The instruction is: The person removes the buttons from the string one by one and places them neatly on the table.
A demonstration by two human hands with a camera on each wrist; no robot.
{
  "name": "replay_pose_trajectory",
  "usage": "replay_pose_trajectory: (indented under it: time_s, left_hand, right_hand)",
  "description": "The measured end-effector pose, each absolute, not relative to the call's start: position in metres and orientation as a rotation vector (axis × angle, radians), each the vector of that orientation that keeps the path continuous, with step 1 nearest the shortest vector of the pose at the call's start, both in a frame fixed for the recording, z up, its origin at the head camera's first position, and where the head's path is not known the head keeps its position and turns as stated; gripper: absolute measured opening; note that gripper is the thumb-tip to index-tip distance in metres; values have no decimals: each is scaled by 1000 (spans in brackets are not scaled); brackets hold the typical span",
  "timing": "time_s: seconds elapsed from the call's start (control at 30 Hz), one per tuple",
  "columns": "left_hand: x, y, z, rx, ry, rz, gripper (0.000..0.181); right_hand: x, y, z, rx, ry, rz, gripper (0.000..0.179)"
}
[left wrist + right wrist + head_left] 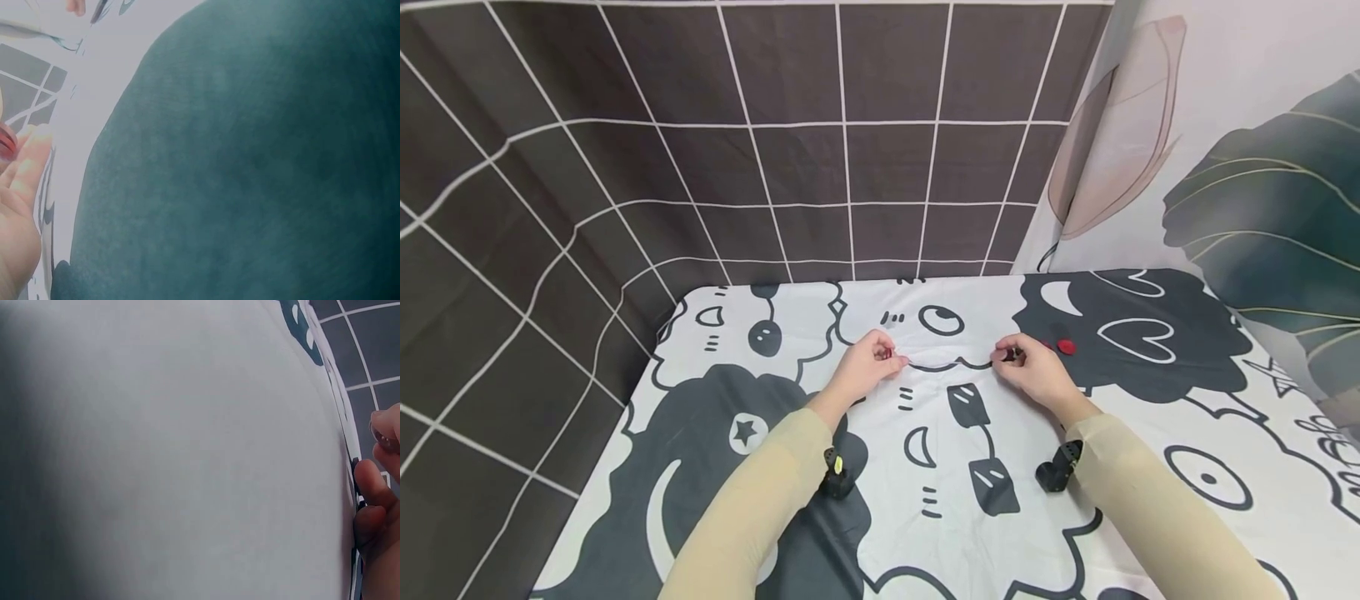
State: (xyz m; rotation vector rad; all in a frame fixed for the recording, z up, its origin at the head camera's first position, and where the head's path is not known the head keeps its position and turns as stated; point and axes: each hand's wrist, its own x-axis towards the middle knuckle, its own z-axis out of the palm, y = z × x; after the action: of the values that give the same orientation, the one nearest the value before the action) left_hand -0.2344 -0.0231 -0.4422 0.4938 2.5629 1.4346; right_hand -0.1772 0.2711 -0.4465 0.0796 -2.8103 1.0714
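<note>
My left hand (868, 367) pinches a small red piece (888, 353) between thumb and fingers, just over the printed cloth. Up close in the left wrist view, this red piece (7, 144) has a rounded, layered edge and is cut off by the frame. Across from it, my right hand (1033, 367) holds a small dark, shiny piece (1011, 356) at its fingertips. The right wrist view shows this shiny piece (382, 439) partly covered by the fingers; its kind cannot be told. A small round red piece (1067, 346) lies on the cloth beyond the right hand.
A black-and-white cartoon cloth (955, 550) covers the table. Behind and to the left hangs a dark curtain with a white grid (790, 158). A leaf-patterned curtain (1247, 208) borders the right side. Black wrist cameras (1058, 468) sit under both forearms.
</note>
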Motion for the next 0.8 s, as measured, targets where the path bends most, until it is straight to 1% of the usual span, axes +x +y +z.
replay_pose_trajectory:
  time_s: [0.37,0.8]
  left_hand:
    - [-234,-23,-442,477,2547,1440,29]
    - [-233,-22,-440,464,2541,1436,29]
  right_hand:
    - [-174,277,-448,101,-2812,1086,26]
    - [-168,282,-445,62,-2863,1075,28]
